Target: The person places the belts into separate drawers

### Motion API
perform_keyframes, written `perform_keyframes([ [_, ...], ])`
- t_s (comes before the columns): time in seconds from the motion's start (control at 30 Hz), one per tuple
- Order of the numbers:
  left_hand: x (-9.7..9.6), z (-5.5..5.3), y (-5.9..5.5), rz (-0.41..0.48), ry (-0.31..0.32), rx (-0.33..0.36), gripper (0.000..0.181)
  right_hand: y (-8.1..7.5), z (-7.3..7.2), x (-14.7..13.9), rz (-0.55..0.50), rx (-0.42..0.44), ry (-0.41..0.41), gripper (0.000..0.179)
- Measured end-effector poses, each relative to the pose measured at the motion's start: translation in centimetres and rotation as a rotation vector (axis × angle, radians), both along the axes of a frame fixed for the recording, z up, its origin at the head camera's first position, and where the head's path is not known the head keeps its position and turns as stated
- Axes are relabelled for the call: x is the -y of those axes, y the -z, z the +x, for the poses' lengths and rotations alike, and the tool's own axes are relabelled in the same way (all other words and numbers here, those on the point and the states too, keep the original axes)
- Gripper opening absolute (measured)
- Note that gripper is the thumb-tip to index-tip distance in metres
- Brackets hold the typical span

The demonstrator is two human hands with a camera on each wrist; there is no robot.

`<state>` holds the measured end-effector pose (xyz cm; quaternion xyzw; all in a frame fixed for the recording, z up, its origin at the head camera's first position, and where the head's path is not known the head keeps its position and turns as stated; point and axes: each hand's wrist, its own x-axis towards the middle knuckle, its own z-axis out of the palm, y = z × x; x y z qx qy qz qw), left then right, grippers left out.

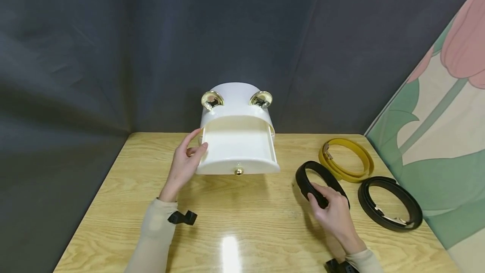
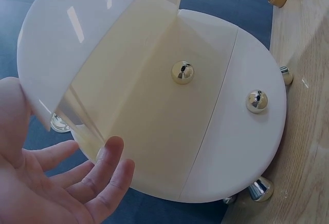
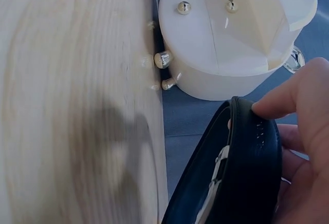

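A white rounded box (image 1: 236,100) stands on small gold feet, its upper drawer (image 1: 238,140) pulled out and bare inside. My left hand (image 1: 183,161) is at the drawer's left side, thumb by the rim. In the left wrist view its fingers (image 2: 97,178) are loosely bent beside the drawer, holding nothing. My right hand (image 1: 335,216) grips a coiled black belt (image 1: 302,182), tilted up to the right of the box. The right wrist view shows thumb and fingers on the belt's outer band (image 3: 252,167), with a metal buckle (image 3: 213,180) inside the coil.
A coiled yellow belt (image 1: 350,176) and another coiled black belt (image 1: 413,205) lie on the wooden table (image 1: 151,151) at the right. Two gold rings (image 1: 212,99) stick up from the box top. Behind the table hangs a dark curtain (image 1: 235,24).
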<state>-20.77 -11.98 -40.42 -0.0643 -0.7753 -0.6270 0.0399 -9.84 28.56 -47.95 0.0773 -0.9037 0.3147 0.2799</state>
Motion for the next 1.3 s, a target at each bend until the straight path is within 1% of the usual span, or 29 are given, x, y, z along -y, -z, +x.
perform_keyframes([
  [0.17,0.0,0.0,0.2,0.001,0.005,0.006,0.057,-0.3,0.3,-0.3,-0.045,0.015,-0.011,0.031],
  [0.37,-0.1,-0.1,0.3,0.003,-0.008,0.007,0.057,-0.9,0.3,-0.4,-0.07,-0.02,-0.032,0.032],
  [0.47,0.0,-0.1,0.3,0.005,-0.009,0.006,0.057,-1.3,0.4,-0.3,-0.076,-0.031,-0.048,0.034],
  [0.7,0.0,-0.1,0.3,0.011,-0.003,0.003,0.057,-2.8,0.5,0.0,-0.099,-0.025,-0.086,0.032],
  [1.0,0.0,-0.2,0.3,-0.008,-0.009,-0.01,0.057,-4.5,0.5,0.4,-0.077,-0.095,-0.14,0.032],
  [1.3,0.0,-0.1,0.4,-0.012,-0.003,0.0,0.057,-5.8,0.6,1.1,-0.098,-0.138,-0.174,0.035],
])
